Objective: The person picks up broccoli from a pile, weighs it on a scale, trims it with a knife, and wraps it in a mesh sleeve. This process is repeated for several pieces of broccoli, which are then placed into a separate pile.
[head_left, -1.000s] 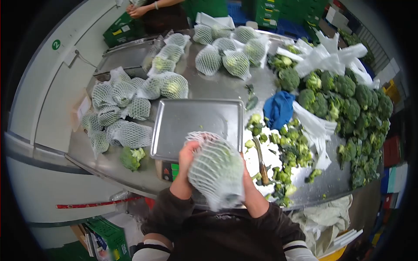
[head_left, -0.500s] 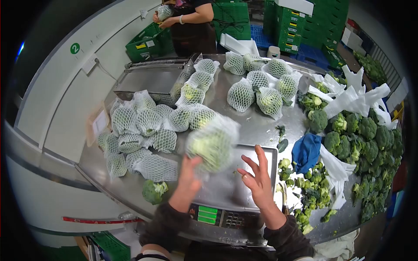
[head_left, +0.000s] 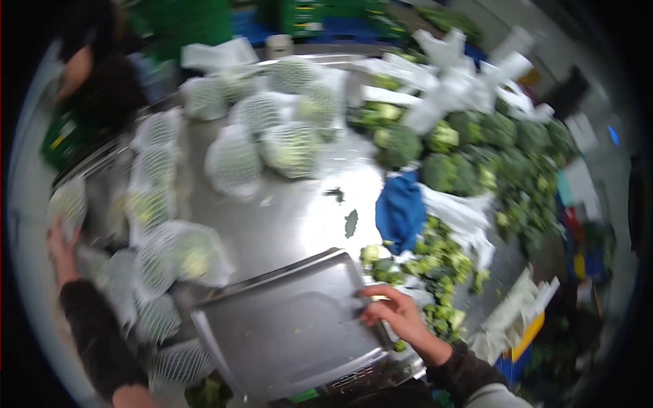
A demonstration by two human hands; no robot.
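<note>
At the far left, my left hand [head_left: 62, 253] grips the lower part of a broccoli head in a white foam net [head_left: 68, 204]; its fingers are partly hidden and blurred. My right hand [head_left: 401, 318] hovers over the right edge of the scale's steel tray [head_left: 286, 333], fingers apart and holding nothing. More netted broccoli heads [head_left: 194, 258] lie beside my left arm, left of the tray. Beyond the tray, another cluster of netted heads [head_left: 292, 149] rests on the steel table [head_left: 272, 217].
Bare broccoli heads [head_left: 500, 132] are piled at the right with white foam nets [head_left: 462, 88] on top. A blue cloth [head_left: 400, 211] lies by cut stem pieces [head_left: 439, 272]. Another person [head_left: 102, 88] stands at the upper left. Green crates [head_left: 173, 27] stand behind.
My left hand has carried the netted broccoli from above the scale tray to the far left. The view has swung right. My right hand stays near the tray's right edge.
</note>
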